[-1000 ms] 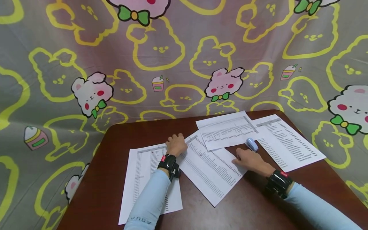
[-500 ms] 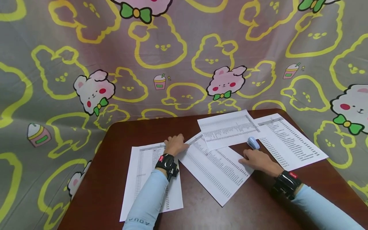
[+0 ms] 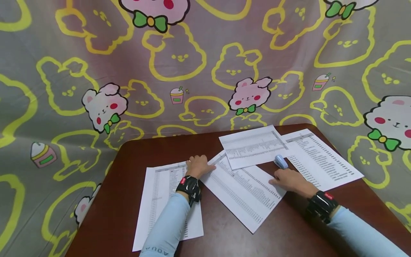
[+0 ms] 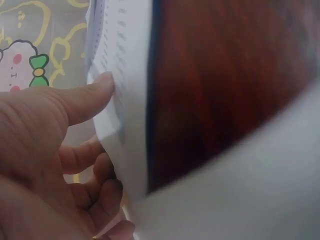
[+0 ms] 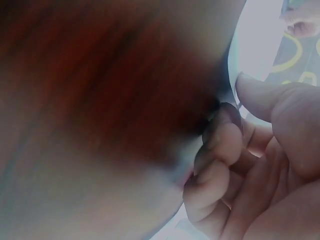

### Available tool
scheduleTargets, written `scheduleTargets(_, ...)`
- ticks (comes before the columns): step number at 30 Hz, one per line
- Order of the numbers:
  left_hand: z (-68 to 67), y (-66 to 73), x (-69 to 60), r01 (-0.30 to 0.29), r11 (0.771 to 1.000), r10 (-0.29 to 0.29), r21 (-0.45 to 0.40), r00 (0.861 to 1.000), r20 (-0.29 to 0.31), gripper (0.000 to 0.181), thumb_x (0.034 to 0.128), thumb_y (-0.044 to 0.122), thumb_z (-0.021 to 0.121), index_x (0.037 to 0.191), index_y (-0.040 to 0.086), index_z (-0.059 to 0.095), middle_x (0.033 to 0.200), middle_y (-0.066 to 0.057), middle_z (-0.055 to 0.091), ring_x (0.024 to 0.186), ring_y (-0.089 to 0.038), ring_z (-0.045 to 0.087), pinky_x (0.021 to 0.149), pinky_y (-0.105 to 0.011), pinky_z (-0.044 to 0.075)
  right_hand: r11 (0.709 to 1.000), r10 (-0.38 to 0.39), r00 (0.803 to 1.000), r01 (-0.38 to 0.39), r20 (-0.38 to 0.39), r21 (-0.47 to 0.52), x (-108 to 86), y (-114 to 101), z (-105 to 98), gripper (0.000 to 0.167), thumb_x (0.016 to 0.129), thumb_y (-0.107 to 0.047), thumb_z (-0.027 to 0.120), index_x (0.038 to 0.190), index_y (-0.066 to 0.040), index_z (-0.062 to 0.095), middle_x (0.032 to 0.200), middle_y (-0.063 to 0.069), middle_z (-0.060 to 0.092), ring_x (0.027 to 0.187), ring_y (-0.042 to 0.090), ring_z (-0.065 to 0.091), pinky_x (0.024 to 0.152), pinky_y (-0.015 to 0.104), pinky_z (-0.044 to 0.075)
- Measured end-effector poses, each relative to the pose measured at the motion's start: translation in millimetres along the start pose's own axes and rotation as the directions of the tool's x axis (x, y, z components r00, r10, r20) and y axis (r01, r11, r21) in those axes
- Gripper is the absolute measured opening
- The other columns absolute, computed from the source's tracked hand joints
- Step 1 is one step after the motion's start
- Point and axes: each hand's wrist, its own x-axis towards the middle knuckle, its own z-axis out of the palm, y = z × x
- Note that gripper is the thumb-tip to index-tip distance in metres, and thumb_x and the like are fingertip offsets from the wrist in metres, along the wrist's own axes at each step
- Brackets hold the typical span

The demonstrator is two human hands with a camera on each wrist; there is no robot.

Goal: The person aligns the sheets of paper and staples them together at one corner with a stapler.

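Note:
Three printed sheets lie around the hands, and a middle sheet (image 3: 240, 192) slants between them. In the head view my left hand (image 3: 198, 167) lies over the gap between the left sheet (image 3: 158, 189) and the middle one, its thumb on the middle sheet's upper left edge. The left wrist view shows that hand (image 4: 60, 145) with its thumb against paper and the other fingers loosely bent. My right hand (image 3: 293, 181) pinches the middle sheet's right edge; in the right wrist view this hand (image 5: 270, 150) has thumb and curled index finger at the paper's edge.
An upper sheet (image 3: 253, 148) overlaps the middle one's top and the right sheet (image 3: 324, 160). A light blue stapler-like object (image 3: 280, 161) sits just beyond my right hand. Behind the brown table (image 3: 106, 200) hangs a patterned curtain (image 3: 205, 64).
The middle sheet has shifted to the right, its lower corner most clearly. My right hand has moved right with it, and the left thumb reaches farther onto the sheet.

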Motion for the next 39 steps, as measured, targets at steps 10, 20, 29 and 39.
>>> scheduleTargets(10, -0.7, 0.6, 2.0, -0.054, 0.99, 0.052, -0.131, 0.998, -0.023, 0.028, 0.0892, 0.031, 0.068, 0.101, 0.005, 0.067, 0.098, -0.01, 0.068, 0.091, -0.029, 0.059, 0.085, -0.043, 0.045, 0.995, 0.022, 0.996, -0.03, 0.088, 0.094, 0.9, 8.9, -6.4, 0.024, 0.091, -0.034, 0.068, 0.093, -0.01, 0.066, 0.075, 0.003, 0.058, 0.062, 0.016, 0.055, 0.054, 0.029, 0.043)
scheduleTargets(20, -22.8, -4.7, 8.8, -0.052, 0.924, 0.084, -0.378, 0.994, 0.068, 0.023, 0.0919, 0.03, 0.065, 0.089, 0.009, 0.073, 0.089, -0.002, 0.066, 0.073, -0.016, 0.056, 0.059, -0.025, 0.039, 0.991, 0.001, 0.975, -0.03, 0.221, 0.131, 0.2, 7.4, -23.8, 0.022, 0.091, -0.029, 0.067, 0.078, -0.013, 0.06, 0.07, 0.003, 0.056, 0.057, 0.016, 0.055, 0.051, 0.027, 0.043)
scheduleTargets(29, -25.8, -13.4, 12.0, 0.075, 0.886, 0.022, -0.458, 0.979, 0.202, 0.023, 0.0918, 0.029, 0.066, 0.098, 0.009, 0.074, 0.086, -0.001, 0.064, 0.06, -0.013, 0.051, 0.049, -0.025, 0.038, 0.987, -0.05, 0.965, 0.009, 0.259, 0.157, 1.7, 5.9, -26.8, 0.016, 0.091, -0.023, 0.068, 0.079, -0.014, 0.066, 0.066, 0.002, 0.058, 0.051, 0.016, 0.053, 0.049, 0.027, 0.041)
scheduleTargets(39, -33.3, -23.9, 4.5, 0.092, 0.884, 0.022, -0.458, 0.971, 0.237, 0.019, 0.0921, 0.026, 0.066, 0.093, 0.009, 0.074, 0.075, 0.0, 0.059, 0.051, -0.013, 0.044, 0.045, -0.026, 0.033, 0.981, -0.113, 0.941, 0.055, 0.32, 0.185, 1.2, 1.9, -27.7, 0.019, 0.092, -0.023, 0.067, 0.077, -0.013, 0.063, 0.062, 0.0, 0.055, 0.048, 0.012, 0.05, 0.046, 0.024, 0.043)
